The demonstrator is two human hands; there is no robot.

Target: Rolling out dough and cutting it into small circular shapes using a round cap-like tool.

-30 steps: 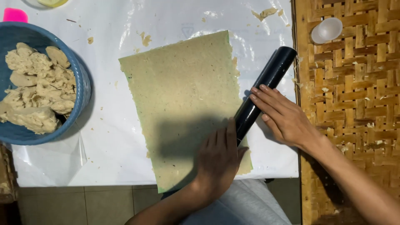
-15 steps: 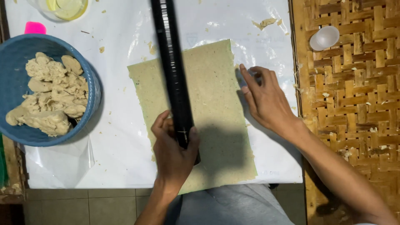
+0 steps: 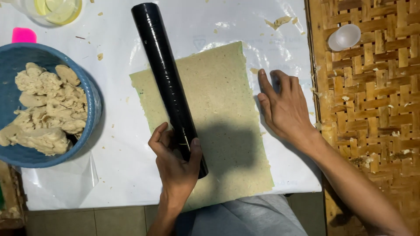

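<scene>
A thin flat sheet of pale greenish-tan dough [image 3: 218, 109] lies rolled out on a white plastic sheet [image 3: 122, 144]. Across the dough's left part lies a long black roller [image 3: 164, 74], reaching from the top of the view down toward me. My left hand [image 3: 175, 159] grips the roller's near end, fingers wrapped round it. Flat on the plastic, my right hand [image 3: 284, 107] rests at the dough's right edge with its fingers spread and nothing in it.
A blue bowl [image 3: 89, 94] full of dough lumps stands at the left. A clear cup of yellowish liquid [image 3: 59, 9] and a pink object [image 3: 24, 35] sit at the top left. A woven bamboo mat [image 3: 372, 109] at the right carries a small white lid [image 3: 344, 36].
The roller swung from the dough's right side over to its left, now held by my left hand alone. My right hand let go and settled flat at the dough's right edge.
</scene>
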